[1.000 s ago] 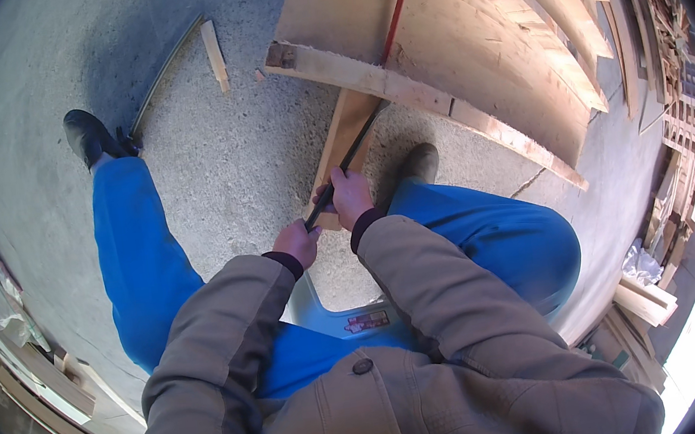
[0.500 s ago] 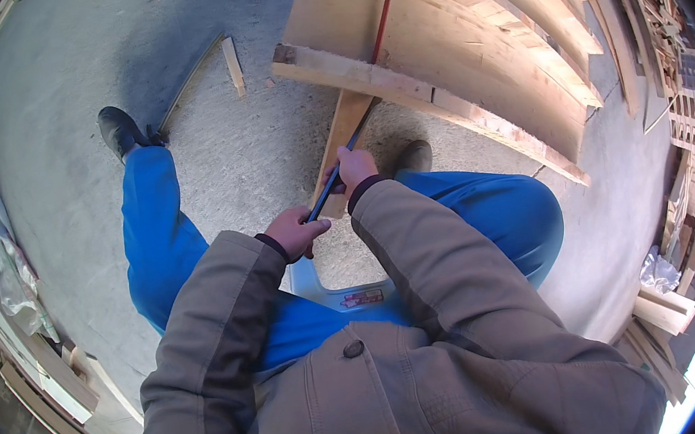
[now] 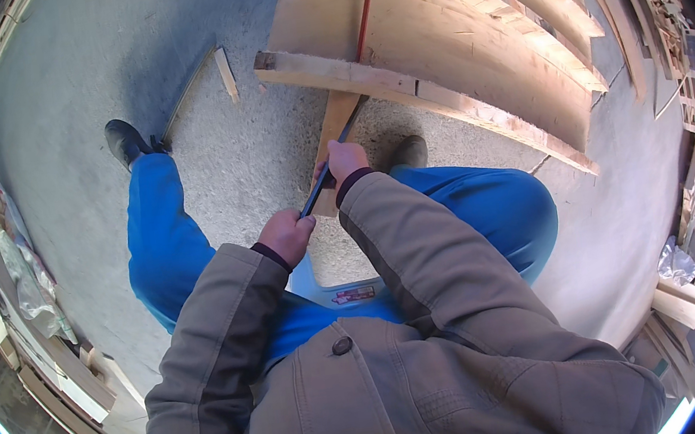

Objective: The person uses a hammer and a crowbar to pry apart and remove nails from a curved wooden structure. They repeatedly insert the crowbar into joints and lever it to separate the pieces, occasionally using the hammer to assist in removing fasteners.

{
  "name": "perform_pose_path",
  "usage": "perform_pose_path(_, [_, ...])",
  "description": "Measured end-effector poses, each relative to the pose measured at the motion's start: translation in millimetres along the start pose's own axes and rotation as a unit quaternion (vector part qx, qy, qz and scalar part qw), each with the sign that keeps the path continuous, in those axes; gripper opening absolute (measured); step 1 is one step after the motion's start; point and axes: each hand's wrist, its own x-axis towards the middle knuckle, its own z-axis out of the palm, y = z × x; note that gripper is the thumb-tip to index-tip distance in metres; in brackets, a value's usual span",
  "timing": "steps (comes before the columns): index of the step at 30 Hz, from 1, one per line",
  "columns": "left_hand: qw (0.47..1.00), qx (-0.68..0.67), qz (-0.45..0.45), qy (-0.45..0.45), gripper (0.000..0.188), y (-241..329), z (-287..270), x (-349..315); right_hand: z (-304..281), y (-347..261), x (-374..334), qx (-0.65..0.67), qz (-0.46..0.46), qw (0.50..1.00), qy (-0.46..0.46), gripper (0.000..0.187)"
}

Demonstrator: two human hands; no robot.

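Observation:
A long, thin dark bar, resembling a pry bar (image 3: 315, 190), slants up and away from me toward a wooden plank edge. My left hand (image 3: 287, 236) is closed around its near end. Further along it, my right hand (image 3: 347, 160) is wrapped about the shaft. The bar's far end runs in under the edge plank (image 3: 329, 69) of a large wooden pallet-like piece (image 3: 466, 55). Beyond that plank a thin red rod (image 3: 364, 28) shows in line with the bar; I cannot tell whether they are one piece. A flat wooden board (image 3: 339, 116) lies beneath the bar.
Between my legs is a light-blue stool (image 3: 314, 286). A small wood offcut (image 3: 226, 76) and a thin strip (image 3: 192, 95) lie on the concrete near my left shoe (image 3: 127, 142). Stacked timber and plastic sheeting (image 3: 24, 265) line the left; more wood (image 3: 683, 301) lies at the right.
The view has shifted slightly, so the pallet-like piece sits a little further left. Both hands stay on the bar; the left hand has turned, with its thumb now less visible.

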Motion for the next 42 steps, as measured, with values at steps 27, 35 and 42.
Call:
perform_pose_path(27, [0.998, -0.056, -0.009, 0.003, 0.036, 79, 4, -18, -20, -36, -22, -0.019, 0.023, 0.999, -0.031, 0.017])
perform_pose_path(35, [0.993, 0.11, -0.041, 0.012, 0.029, -30, 8, 1, 1, 8, 9, -0.037, 0.048, 0.998, -0.032, 0.02])
perform_pose_path(42, [0.966, 0.246, -0.064, 0.045, 0.022, -76, -13, 46, 22, 23, 29, 0.01, 0.051, 0.996, -0.073, 0.019])
